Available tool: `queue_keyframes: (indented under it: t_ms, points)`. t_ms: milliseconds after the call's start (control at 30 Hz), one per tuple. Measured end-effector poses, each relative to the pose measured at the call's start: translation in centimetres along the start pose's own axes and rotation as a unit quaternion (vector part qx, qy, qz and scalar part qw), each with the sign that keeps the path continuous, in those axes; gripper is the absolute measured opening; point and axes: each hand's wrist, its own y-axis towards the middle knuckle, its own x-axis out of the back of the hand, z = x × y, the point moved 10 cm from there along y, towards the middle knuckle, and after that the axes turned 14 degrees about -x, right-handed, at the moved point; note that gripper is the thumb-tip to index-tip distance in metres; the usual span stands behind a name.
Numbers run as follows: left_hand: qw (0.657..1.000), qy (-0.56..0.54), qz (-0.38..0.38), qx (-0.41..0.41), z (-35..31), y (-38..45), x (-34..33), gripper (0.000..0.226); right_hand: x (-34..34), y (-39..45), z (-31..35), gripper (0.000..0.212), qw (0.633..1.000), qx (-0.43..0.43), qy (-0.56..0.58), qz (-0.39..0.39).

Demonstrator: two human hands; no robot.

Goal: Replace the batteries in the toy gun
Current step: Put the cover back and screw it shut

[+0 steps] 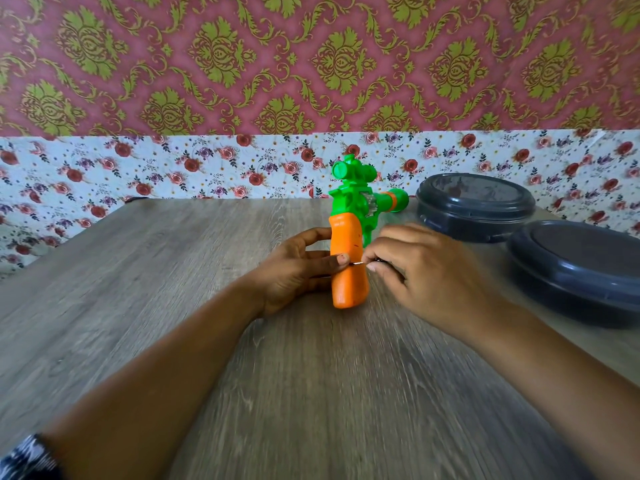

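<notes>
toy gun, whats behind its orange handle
The left hand wraps behind the toy gun's orange handle; its fingers there are hidden. Beyond it, only wooden table shows.

Toy gun (349,237) on the tabletop (173,306), grip toward the viewer.
Its body and scope are bright green, its grip orange, with an orange band near the muzzle, which points right and away. A thin metal tool (360,263) meets the grip's right side.
</notes>
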Motion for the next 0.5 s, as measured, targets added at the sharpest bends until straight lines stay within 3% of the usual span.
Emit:
queue_keyframes:
  t_ms: [133,233,300,367,433,500]
  points:
    - [1.000,0.006,-0.003,-0.002,0.0,0.0,-0.1,0.058,-0.3,-0.7,1.4,0.009,0.991,0.081,-0.089,-0.066]
    - [1.000,0.018,-0.001,-0.001,-0.2,-0.1,-0.3,0.060,-0.7,-0.9,1.7,0.006,0.987,0.086,-0.116,-0.073]
    - [1.000,0.027,-0.004,0.000,-0.3,-0.1,-0.4,0.063,-1.0,-0.8,1.2,0.005,0.994,0.050,-0.079,-0.055]
    - [0.999,0.033,-0.006,0.001,-0.5,-0.2,-0.6,0.065,-1.1,-0.4,-0.2,0.007,0.997,-0.061,0.026,-0.037]
    - [0.999,0.044,-0.005,0.003,-0.6,-0.2,-0.6,0.065,-2.2,-0.1,-3.4,0.015,0.949,-0.256,0.187,-0.001]
    - [0.998,0.055,-0.004,0.005,-0.6,-0.2,-0.6,0.063,-5.6,-1.4,-5.8,0.018,0.802,-0.440,0.391,0.102]
